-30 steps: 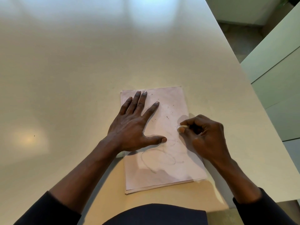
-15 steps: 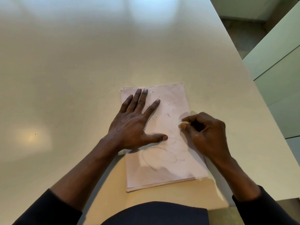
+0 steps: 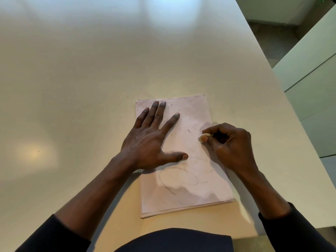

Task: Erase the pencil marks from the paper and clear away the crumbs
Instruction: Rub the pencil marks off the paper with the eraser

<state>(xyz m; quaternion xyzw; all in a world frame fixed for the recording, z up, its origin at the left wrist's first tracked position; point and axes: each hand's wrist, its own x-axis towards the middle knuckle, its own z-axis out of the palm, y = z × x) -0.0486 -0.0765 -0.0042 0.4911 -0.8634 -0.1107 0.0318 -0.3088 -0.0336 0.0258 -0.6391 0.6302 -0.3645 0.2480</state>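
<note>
A thin stack of pale paper lies on the table in front of me. Faint looping pencil marks cross its lower half. Small dark eraser crumbs are scattered over its upper half. My left hand lies flat on the paper's upper left part, fingers spread and straight. My right hand is curled at the paper's right edge and pinches a small whitish eraser between thumb and fingers, its tip on the sheet.
The wide cream table stretches far to the left and back. Its right edge runs diagonally close to my right hand, with pale green cabinets and floor beyond it.
My right hand with the eraser has shifted slightly up along the paper's right edge. The left hand stays flat in the same place on the sheet.
</note>
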